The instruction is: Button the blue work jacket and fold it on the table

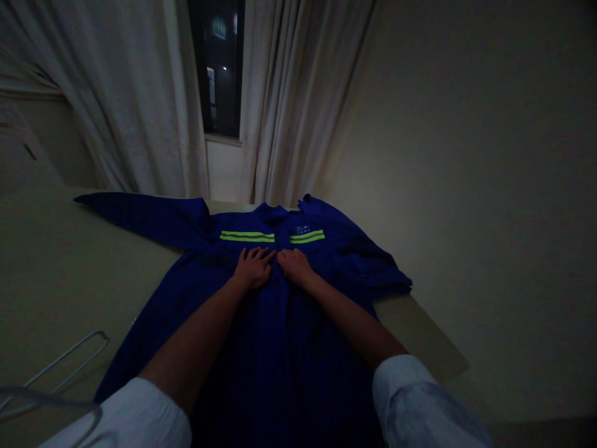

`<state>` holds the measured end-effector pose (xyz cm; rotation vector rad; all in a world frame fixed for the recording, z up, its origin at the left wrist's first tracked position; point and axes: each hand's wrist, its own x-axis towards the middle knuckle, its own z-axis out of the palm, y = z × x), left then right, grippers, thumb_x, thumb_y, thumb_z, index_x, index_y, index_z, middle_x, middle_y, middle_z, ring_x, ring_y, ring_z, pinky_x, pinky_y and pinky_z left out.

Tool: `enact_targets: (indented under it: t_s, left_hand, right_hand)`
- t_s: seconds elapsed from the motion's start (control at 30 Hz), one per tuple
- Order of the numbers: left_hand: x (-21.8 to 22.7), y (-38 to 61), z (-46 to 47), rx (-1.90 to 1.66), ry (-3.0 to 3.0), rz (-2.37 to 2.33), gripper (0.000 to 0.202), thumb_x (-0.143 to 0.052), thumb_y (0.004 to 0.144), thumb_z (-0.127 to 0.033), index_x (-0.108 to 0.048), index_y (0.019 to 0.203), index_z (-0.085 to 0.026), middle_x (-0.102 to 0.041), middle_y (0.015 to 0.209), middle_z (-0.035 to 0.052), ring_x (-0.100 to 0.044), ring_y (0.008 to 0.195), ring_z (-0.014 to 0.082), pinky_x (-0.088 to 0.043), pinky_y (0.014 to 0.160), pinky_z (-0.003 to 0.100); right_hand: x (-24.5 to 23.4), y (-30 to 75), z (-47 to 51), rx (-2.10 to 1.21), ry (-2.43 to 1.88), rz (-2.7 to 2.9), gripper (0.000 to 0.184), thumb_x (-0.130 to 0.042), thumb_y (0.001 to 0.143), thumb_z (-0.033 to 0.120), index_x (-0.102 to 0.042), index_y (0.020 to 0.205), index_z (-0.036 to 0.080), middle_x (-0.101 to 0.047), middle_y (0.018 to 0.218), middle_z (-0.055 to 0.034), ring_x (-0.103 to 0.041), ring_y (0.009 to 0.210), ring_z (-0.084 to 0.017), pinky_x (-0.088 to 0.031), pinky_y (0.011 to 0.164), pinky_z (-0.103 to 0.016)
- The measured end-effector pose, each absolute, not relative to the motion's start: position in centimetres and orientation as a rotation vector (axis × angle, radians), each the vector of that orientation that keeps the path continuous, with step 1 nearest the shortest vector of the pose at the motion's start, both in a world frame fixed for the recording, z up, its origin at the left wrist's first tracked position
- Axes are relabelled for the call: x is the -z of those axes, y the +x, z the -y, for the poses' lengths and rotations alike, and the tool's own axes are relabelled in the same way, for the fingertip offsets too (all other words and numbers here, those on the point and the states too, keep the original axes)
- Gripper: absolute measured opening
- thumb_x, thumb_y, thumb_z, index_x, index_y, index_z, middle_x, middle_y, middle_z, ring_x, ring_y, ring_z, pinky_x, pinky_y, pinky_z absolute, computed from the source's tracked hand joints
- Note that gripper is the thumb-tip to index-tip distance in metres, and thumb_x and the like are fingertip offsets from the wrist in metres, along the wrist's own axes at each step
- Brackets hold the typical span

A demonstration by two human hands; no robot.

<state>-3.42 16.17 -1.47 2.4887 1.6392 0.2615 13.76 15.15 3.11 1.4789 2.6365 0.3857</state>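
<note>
A dark blue work garment (pixel 186 292) with yellow-green reflective strips on its chest lies spread on the table, front side up. Its left-hand sleeve stretches out flat, while the other sleeve bends down at the right. On the chest, just below the strips, my left hand (pixel 254 267) rests with its fingers spread, beside the front opening. My right hand (pixel 295 264) is closed at the edge of that opening, fingers curled in a pinch on the garment's front. Whether a zipper pull is between those fingers cannot be made out in the dim light.
A white wire hanger (pixel 69 354) lies on the table (pixel 56 267) at the lower left. Pale curtains (pixel 140 93) hang beyond the far edge, around a dark window (pixel 221 68). A plain wall (pixel 480 155) borders the table on the right.
</note>
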Motion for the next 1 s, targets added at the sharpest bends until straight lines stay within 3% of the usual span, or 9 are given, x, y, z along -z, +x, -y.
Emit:
enact_targets:
  t_s: [0.27, 0.4, 0.57, 0.67, 0.83, 0.93, 1.0]
  left_hand:
    - [0.9, -2.8, -17.2, -0.161, 2.401, -1.636, 0.076, -0.018, 0.1, -0.068, -0.032, 0.164, -0.03, -0.027, 0.173, 0.0074, -0.019, 0.16, 0.0372, -0.01, 0.125, 0.07]
    - [1.1, -2.4, -18.8, -0.105, 2.371, -1.66, 0.08, -0.021, 0.099, -0.069, -0.024, 0.167, -0.028, -0.019, 0.175, 0.007, -0.012, 0.161, 0.0384, -0.006, 0.124, 0.073]
    - [1.5, -2.1, -20.4, -0.122, 2.373, -1.691, 0.078, -0.019, 0.1, -0.065, -0.02, 0.168, -0.027, -0.017, 0.176, 0.0072, -0.009, 0.162, 0.0382, -0.004, 0.123, 0.074]
    - [1.1, -2.0, -20.2, -0.164, 2.43, -1.737, 0.07, -0.026, 0.102, -0.052, -0.029, 0.165, -0.024, -0.025, 0.174, 0.01, -0.018, 0.16, 0.0388, -0.012, 0.123, 0.074]
    - [-0.3, -1.9, -16.8, -0.231, 2.583, -1.709, 0.06, -0.03, 0.099, -0.018, -0.043, 0.157, -0.014, -0.043, 0.165, 0.0143, -0.043, 0.148, 0.0323, -0.03, 0.123, 0.053]
    - [-1.7, -2.0, -12.2, -0.174, 2.703, -1.609, 0.057, -0.036, 0.095, -0.014, -0.05, 0.151, -0.014, -0.047, 0.161, 0.0166, -0.053, 0.138, 0.0341, -0.046, 0.109, 0.05]
    - [-2.8, -2.3, -8.2, -0.106, 2.783, -1.521, 0.045, -0.039, 0.094, -0.016, -0.064, 0.132, -0.014, -0.061, 0.146, 0.0196, -0.061, 0.125, 0.0352, -0.052, 0.097, 0.048]
  right_hand:
    - [-4.9, 16.2, -3.6, -0.407, 1.163, -2.84, 0.019, -0.048, 0.109, 0.02, -0.063, 0.099, 0.015, -0.071, 0.095, -0.0082, -0.064, 0.086, -0.02, -0.038, 0.077, -0.034]
    - [-5.6, 17.4, 4.9, -0.374, 1.007, -3.04, 0.022, -0.051, 0.106, 0.017, -0.06, 0.086, 0.018, -0.065, 0.08, -0.0036, -0.057, 0.073, -0.018, -0.033, 0.07, -0.035]
    - [-4.2, 18.7, 15.8, -0.07, 1.049, -3.177, 0.028, -0.054, 0.106, 0.022, -0.056, 0.078, 0.021, -0.06, 0.068, 0.0014, -0.05, 0.062, -0.014, -0.034, 0.066, -0.033]
    - [-3.0, 19.2, 19.2, 0.092, 1.199, -3.204, 0.03, -0.049, 0.109, 0.025, -0.059, 0.081, 0.021, -0.063, 0.068, 0.0026, -0.051, 0.06, -0.012, -0.036, 0.066, -0.031]
    - [-3.2, 19.5, 19.6, 0.427, 1.716, -3.236, 0.024, -0.043, 0.112, 0.025, -0.062, 0.097, 0.021, -0.071, 0.083, -0.0008, -0.062, 0.074, -0.014, -0.041, 0.073, -0.03]
    - [-3.8, 19.6, 18.9, 0.775, 2.026, -3.133, 0.021, -0.045, 0.111, 0.028, -0.063, 0.101, 0.021, -0.071, 0.088, -0.0025, -0.064, 0.079, -0.015, -0.047, 0.074, -0.028]
    - [-3.8, 19.6, 18.7, 0.953, 2.187, -3.061, 0.017, -0.048, 0.109, 0.027, -0.064, 0.103, 0.023, -0.069, 0.091, -0.0034, -0.065, 0.081, -0.015, -0.051, 0.074, -0.028]
